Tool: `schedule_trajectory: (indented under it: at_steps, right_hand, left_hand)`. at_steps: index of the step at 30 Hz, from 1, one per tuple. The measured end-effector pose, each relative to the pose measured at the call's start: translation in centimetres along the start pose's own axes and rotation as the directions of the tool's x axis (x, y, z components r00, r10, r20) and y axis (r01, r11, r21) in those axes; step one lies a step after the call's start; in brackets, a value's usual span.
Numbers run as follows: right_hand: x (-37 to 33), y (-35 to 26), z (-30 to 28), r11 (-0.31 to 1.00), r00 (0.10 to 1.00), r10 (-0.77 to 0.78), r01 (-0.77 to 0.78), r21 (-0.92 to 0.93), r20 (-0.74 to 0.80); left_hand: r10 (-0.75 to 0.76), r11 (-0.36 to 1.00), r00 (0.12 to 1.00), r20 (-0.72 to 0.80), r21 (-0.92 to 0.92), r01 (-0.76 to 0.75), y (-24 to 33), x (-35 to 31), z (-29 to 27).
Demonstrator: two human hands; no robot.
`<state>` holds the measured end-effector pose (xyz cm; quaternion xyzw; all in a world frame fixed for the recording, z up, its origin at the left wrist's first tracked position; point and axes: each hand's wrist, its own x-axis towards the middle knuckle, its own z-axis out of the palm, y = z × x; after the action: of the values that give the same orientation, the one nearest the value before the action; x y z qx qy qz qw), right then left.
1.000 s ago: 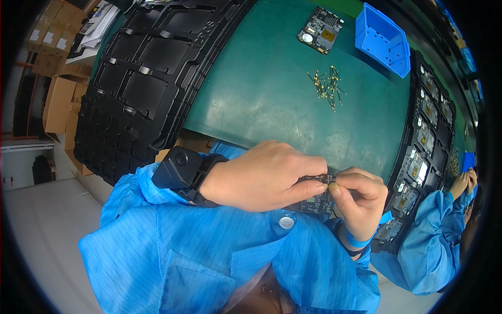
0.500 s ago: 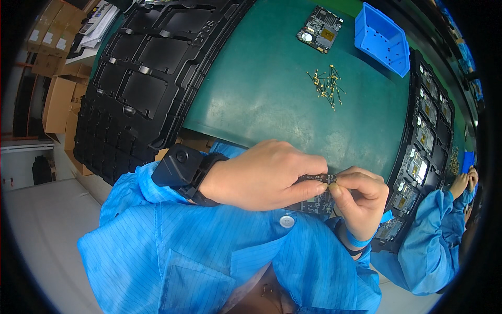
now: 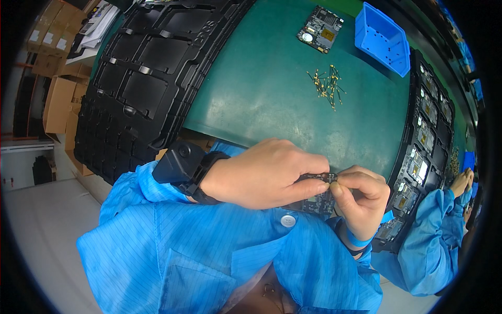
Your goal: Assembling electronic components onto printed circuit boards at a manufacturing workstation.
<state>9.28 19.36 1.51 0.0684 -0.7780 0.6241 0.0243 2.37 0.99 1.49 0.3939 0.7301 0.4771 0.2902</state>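
Observation:
My left hand (image 3: 266, 175) is closed on a dark circuit board (image 3: 317, 204), its thumb lying along the board's upper part. The board is held close to my body, at the near edge of the table, and is partly hidden by the hand. Thumb and forefinger of my right hand (image 3: 363, 198) are pinched together at the board's upper right corner, near the left thumb tip. Whatever lies in that pinch is too small to make out. Beyond my hands, a loose pile of short, thin dark cables with gold-coloured ends (image 3: 328, 88) rests on the green mat (image 3: 251, 94).
Another circuit board (image 3: 321, 29) and a blue plastic bin (image 3: 384, 39) stand at the far side. Large black moulded trays (image 3: 149, 91) are on the left. A black tray (image 3: 433, 180) holding several boards is on the right, beside a co-worker's hands (image 3: 461, 183).
My hands and the board have hardly moved; the left wrist has shifted very slightly. The pinch at the board's corner is the same.

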Motion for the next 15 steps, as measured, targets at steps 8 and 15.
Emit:
schedule_trajectory:
  at_steps: [8,15]
  right_hand:
    - [-0.14,0.04,0.05,1.0,1.0,0.0,0.0,-0.005,0.002]
    - [-0.16,0.05,0.08,1.0,1.0,0.003,-0.003,-0.012,0.005]
  left_hand:
    - [-0.008,1.0,1.0,0.01,-0.029,0.008,-0.2,0.01,0.2]
    - [-0.023,0.998,0.999,0.026,-0.058,0.024,-0.15,0.09,0.15]
